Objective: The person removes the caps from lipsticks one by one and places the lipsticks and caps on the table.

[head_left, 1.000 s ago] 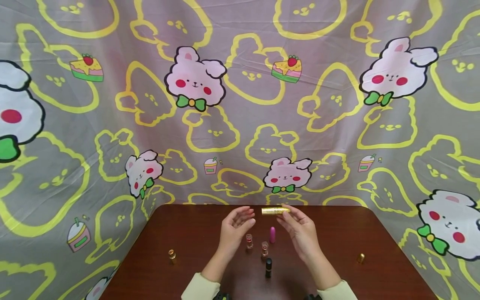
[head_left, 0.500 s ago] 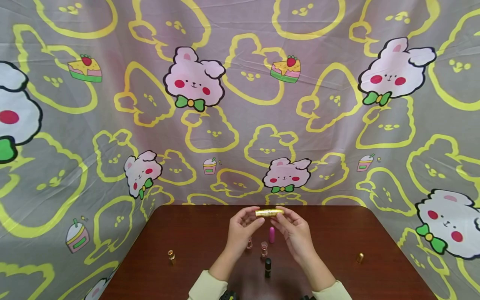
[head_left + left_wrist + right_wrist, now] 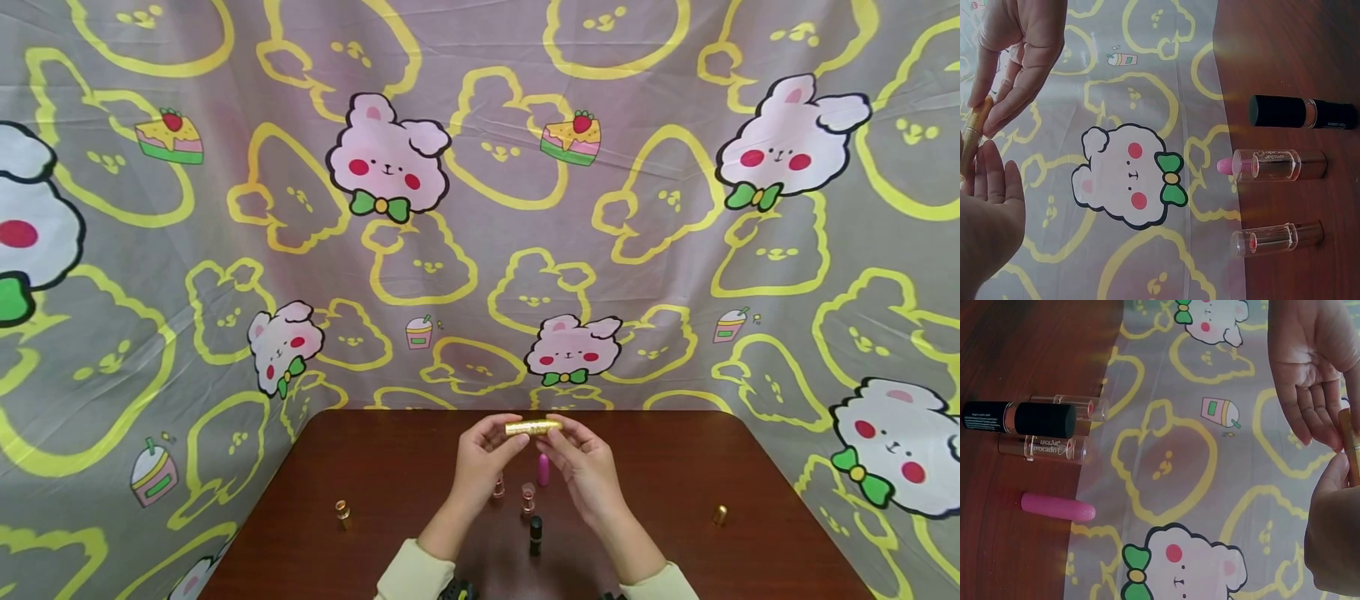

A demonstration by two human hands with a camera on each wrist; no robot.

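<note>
A gold lipstick tube [image 3: 531, 427] is held level above the back of the table, its ends pinched between both hands. My left hand [image 3: 480, 454] grips its left end by thumb and fingers. At the opposite end my right hand [image 3: 588, 462] pinches with thumb and forefinger. In the left wrist view the gold tube [image 3: 974, 128] shows at the left border, right hand above and left hand below. The right wrist view catches part of the tube [image 3: 1350, 447] at its right border, with fingertips of both hands against it.
On the brown table [image 3: 397, 454] stand a black lipstick [image 3: 536, 535], two clear-capped lipsticks [image 3: 528, 498] [image 3: 1279, 239] and a pink tube [image 3: 543, 471]. A gold lipstick [image 3: 343, 512] stands far left, a small gold piece [image 3: 720, 515] far right. Printed cloth [image 3: 480, 250] hangs behind.
The left hand has moved right and taken hold of the tube's free end. The right hand has brought the tube slightly left, so both hands now meet on it.
</note>
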